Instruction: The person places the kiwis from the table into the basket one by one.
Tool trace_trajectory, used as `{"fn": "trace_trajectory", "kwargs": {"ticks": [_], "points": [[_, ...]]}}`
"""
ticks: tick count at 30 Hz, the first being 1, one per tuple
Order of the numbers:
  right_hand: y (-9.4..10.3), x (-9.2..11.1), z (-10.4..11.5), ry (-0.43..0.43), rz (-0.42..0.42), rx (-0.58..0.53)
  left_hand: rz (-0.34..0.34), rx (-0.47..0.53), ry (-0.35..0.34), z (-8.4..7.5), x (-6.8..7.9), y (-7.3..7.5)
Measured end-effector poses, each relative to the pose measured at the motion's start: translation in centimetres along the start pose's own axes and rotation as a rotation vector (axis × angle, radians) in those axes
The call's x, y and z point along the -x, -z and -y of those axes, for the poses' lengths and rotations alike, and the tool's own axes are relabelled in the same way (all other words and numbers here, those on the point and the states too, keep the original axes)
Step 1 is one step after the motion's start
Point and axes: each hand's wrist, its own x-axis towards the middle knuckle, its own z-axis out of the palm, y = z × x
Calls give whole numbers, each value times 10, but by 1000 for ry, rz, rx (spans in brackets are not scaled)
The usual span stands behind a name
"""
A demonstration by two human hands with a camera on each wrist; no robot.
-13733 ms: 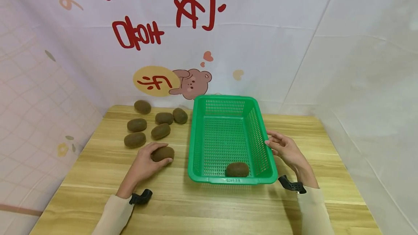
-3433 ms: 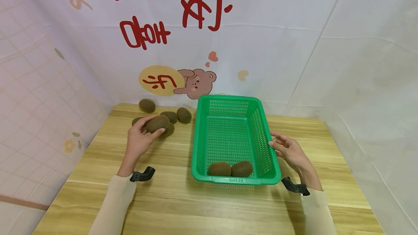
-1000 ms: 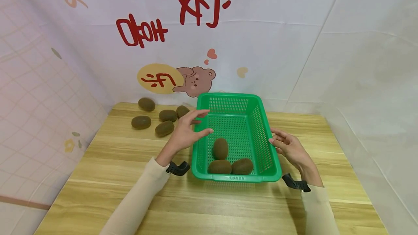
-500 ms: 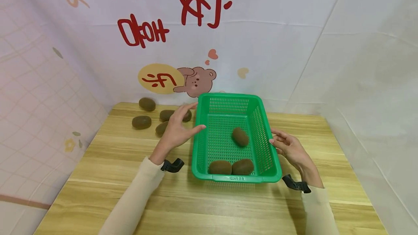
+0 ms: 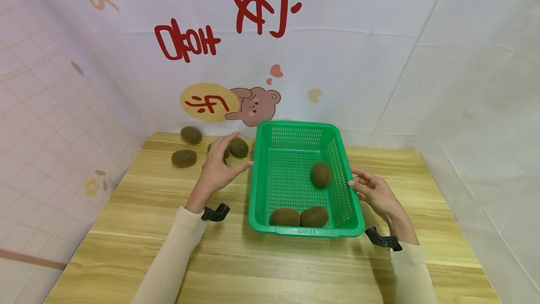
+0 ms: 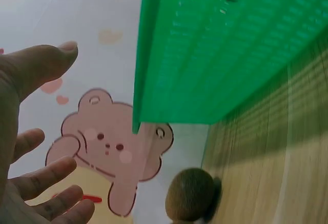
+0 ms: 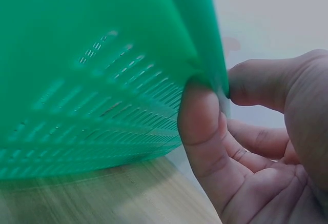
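My left hand [image 5: 216, 168] hovers over the table left of the green plastic basket [image 5: 306, 231], fingers spread and holding nothing. It overlaps two kiwis in the head view; another kiwi [image 5: 239, 147] lies just beyond its fingers, also seen as a kiwi [image 6: 190, 194] below the basket in the left wrist view. With thumb and fingers, my right hand [image 5: 373, 193] pinches the basket's right rim [image 7: 207, 34]. Inside the basket, one kiwi [image 5: 321, 175] rests near the right wall. Two more, a left kiwi [image 5: 285, 216] and a right kiwi [image 5: 314, 216], lie side by side along the near wall.
Farther left on the wooden table [image 5: 253, 271] are a back kiwi [image 5: 191, 135] and a nearer kiwi [image 5: 183, 158]. A white printed cloth [image 5: 337, 60] hangs right behind the table's back edge, with pale cloth on both sides.
My left hand let go of a third kiwi in the basket, then drew back left. That kiwi rolled right towards the right wall. The right hand stays on the rim.
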Motion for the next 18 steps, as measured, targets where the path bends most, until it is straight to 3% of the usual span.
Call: {"fn": "trace_trajectory", "kwargs": {"ticks": [6, 18], "points": [[-1, -1, 0, 13, 9, -20, -42, -11, 3, 15, 4, 3], [0, 0, -3, 14, 6, -19, -69, -37, 84, 42, 12, 2]]}}
